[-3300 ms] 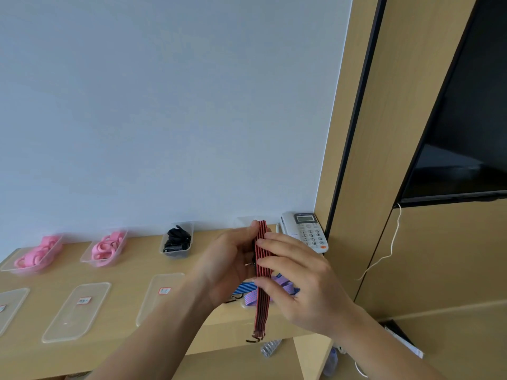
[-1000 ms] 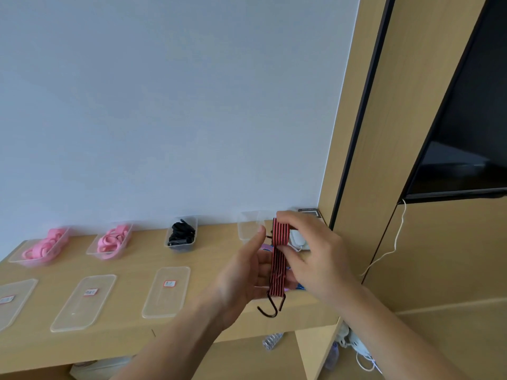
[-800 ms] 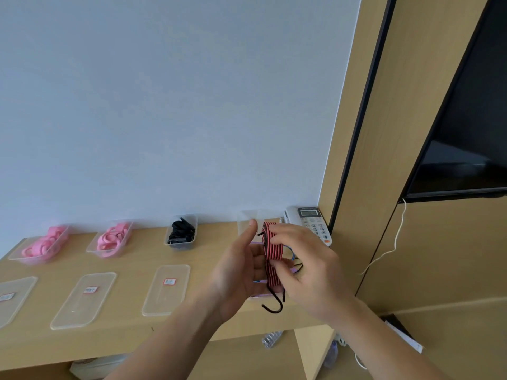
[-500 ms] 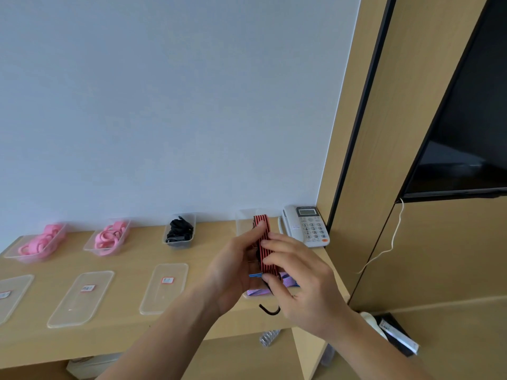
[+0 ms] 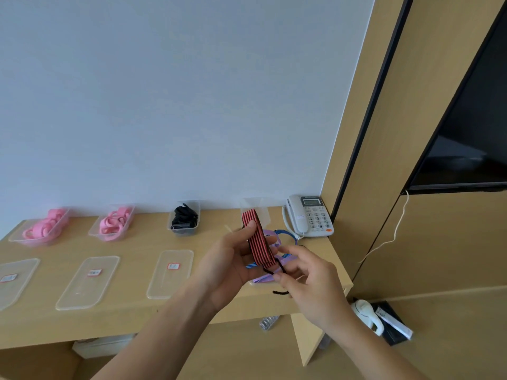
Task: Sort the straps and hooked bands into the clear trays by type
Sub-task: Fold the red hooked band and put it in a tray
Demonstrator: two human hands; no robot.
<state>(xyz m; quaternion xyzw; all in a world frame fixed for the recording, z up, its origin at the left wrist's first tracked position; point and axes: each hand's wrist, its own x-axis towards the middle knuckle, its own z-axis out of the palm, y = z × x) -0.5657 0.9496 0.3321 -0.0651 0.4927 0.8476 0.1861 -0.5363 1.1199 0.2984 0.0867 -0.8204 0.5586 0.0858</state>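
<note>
My left hand (image 5: 229, 263) grips a folded red-and-black striped hooked band (image 5: 258, 241) above the desk's right end. My right hand (image 5: 308, 281) pinches the band's black hook (image 5: 274, 270) at its lower end. Behind my hands lies a pile of blue and purple bands (image 5: 282, 237), partly hidden. Along the back of the desk stand two clear trays of pink straps (image 5: 41, 227) (image 5: 113, 223), a clear tray of black straps (image 5: 184, 218), and another clear tray (image 5: 259, 208) behind the red band.
Three clear lids with red labels (image 5: 171, 272) (image 5: 89, 281) (image 5: 12, 278) lie flat on the wooden desk (image 5: 131, 311). A white telephone (image 5: 308, 216) sits at the back right corner. A wooden panel and dark screen rise on the right.
The long red band has been folded into a short bundle. My right hand has slid from the band's top down to its hook end, while my left hand keeps holding the bundle.
</note>
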